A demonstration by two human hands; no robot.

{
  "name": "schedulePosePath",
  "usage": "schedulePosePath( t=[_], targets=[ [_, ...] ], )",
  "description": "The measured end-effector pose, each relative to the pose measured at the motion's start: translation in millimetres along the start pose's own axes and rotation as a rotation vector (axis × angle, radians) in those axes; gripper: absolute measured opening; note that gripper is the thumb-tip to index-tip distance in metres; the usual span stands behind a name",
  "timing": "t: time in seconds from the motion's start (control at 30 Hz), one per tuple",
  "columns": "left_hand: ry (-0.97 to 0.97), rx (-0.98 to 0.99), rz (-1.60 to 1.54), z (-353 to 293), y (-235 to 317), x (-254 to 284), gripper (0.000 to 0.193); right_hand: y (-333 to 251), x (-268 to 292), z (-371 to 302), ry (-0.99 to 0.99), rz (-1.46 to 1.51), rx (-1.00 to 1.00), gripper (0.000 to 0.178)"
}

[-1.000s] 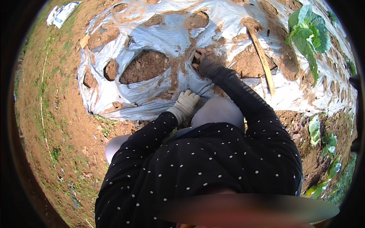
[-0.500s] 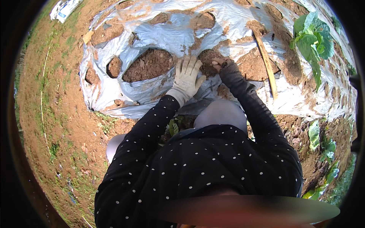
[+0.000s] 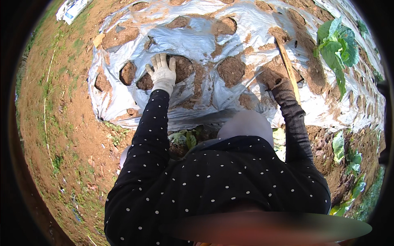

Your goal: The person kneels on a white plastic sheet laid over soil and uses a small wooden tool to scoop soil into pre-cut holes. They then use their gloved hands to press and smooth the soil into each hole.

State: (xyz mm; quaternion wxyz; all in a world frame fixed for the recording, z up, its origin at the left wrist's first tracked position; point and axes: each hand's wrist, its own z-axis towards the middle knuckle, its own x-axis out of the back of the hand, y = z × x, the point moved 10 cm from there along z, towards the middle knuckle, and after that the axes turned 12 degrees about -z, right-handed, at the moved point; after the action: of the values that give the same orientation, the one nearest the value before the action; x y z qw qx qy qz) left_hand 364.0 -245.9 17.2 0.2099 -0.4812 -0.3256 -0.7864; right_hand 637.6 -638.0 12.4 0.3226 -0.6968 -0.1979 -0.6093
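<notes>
Left hand [image 3: 163,74], in a pale dirt-stained work glove, is lying flat w/ fingers [image 3: 159,61] spread and pointing away from the person. It's resting on the brown soil of a wide torn hole [image 3: 180,69] in the silvery-grey plastic mulch sheet [image 3: 205,41] that's covering the raised bed. Palm is touching the soil at the hole's left part; nothing is being pinched or gripped.

Right hand [image 3: 274,80], in a dark soil-caked glove, is pressing down on a loose mound of brown earth [image 3: 283,65] at the sheet's right side. Its fingers are blending into the dirt, so can't tell if they're spread or curled. Just beside it, a long thin wooden stick [image 3: 289,69] is lying diagonally across the soil, touching or nearly touching the glove; can't tell which.

Btwn the two hands, another round soil-filled hole [image 3: 230,69] is showing in the sheet. More holes are sitting further up and to the left. A leafy green cabbage-type plant [image 3: 338,45] is growing at upper right, well apart from both hands. Both arms are in a black long-sleeved top w/ small white dots [image 3: 213,184]. Small green seedlings [image 3: 184,138] are lying near the sheet's lower edge, close to the person's body. Bare reddish ground w/ sparse grass [image 3: 61,135] is running along the left.
</notes>
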Motion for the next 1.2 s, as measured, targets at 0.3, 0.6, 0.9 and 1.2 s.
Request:
schedulePosePath(
  t=[0.3, 0.6, 0.9, 1.2],
  targets=[
    [0.107, -0.134, -0.164, -12, 83, -17, 0.062, 132, -10, 32, -0.057, -0.273, -0.546, 0.051],
    [-0.163, -0.406, -0.205, -62, 172, -74, 0.054, 139, 28, 58, -0.156, -0.172, -0.486, 0.051],
    [-0.254, -0.574, -0.324, -96, 220, -72, 0.050, 49, 126, -60, -0.245, -0.530, 0.179, 0.044],
    [-0.266, -0.639, -0.442, -95, 218, -70, 0.059, 45, -75, 36, -0.404, -0.322, 0.075, 0.025]
  ],
)
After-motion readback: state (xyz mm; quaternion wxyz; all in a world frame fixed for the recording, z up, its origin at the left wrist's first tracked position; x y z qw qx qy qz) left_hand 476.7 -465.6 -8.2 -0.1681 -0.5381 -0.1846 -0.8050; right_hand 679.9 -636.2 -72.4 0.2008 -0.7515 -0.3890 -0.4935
